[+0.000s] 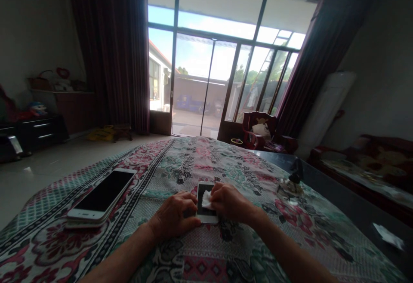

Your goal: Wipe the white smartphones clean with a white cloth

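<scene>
A white-framed smartphone lies face up on the patterned cloth in front of me. My left hand grips its left edge, thumb near the lower corner and fingers along the side. With bent fingers, my right hand presses a crumpled white tissue onto the dark screen. The hand covers the phone's right side. Off to the left rests a larger white phone, its screen dark, on top of another flat, pale device that is mostly hidden.
A small glass object with a dark top stands on the cloth at the right. A white packet lies on the dark tabletop. Beyond are a wooden armchair, a sofa and glass doors between curtains.
</scene>
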The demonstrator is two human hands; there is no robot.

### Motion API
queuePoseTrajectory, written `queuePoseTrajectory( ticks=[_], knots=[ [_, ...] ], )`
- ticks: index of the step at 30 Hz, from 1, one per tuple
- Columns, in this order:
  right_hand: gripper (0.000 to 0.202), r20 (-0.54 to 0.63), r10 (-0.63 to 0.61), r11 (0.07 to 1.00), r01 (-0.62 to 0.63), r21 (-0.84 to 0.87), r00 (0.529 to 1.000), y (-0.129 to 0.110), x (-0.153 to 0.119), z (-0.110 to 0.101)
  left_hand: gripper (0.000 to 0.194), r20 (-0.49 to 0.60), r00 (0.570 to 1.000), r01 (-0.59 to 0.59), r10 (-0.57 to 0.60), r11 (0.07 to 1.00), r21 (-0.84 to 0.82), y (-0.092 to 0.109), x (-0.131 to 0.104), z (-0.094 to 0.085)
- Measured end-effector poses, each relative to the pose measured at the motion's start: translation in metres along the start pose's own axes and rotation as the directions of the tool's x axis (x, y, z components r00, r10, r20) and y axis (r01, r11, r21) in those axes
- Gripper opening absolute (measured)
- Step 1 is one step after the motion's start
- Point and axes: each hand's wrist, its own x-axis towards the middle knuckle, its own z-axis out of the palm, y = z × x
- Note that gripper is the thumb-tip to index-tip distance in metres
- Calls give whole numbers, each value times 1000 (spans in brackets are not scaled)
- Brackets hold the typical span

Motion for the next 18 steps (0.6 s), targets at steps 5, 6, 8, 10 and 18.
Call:
queuePoseTrajectory(
  ticks=[5, 6, 8, 10, 18],
  knots=[
    [19, 32, -21, 1000, 22, -18, 999, -4, 0, -1, 12, 0, 1000, -1, 1, 1000, -15, 0, 1, 0],
    [19, -9, 1, 999, -1, -37, 1000, -2, 2, 2, 12, -4, 1000, 4, -4, 1000, -18, 1, 1, 0],
    [21, -101, 24, 997, -32, -77, 995, 4, 8, 10, 11, -10, 1000, 8, -9, 1000, -26, 2, 2, 0],
    [24, -183, 34, 992, -55, -113, 983, 10, 13, 18, 10, -11, 1000, 6, -6, 999, -31, 4, 2, -1],
    [21, -147, 83, 992, -96, -83, 986, 11, 17, 15, 11, -6, 1000, 3, -3, 1000, -25, 3, 3, 0]
  ],
)
